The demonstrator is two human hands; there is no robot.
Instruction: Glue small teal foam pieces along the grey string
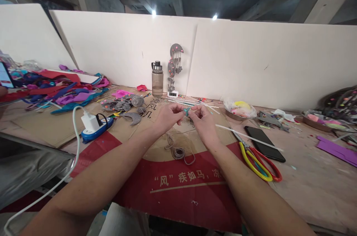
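Observation:
My left hand (170,117) and my right hand (204,123) meet over the middle of the cardboard, fingertips pinched together. Between them is a small teal piece (186,110), too small to make out fully; both hands appear to grip it. Some greyish material hangs just beneath it, partly hidden by the fingers. Nearer to me, a loose coil of grey yarn (178,152) lies on the red and brown cardboard (195,198). Behind the hands lie several thin white sticks (205,105).
Scissors (258,163) with yellow and red handles and a black phone (264,143) lie at right. On the left are a blue power strip (96,131), grey felt pieces (132,118) and coloured scraps (67,89). A bottle (157,81) and a moon-shaped hanging ornament (175,51) are at the back.

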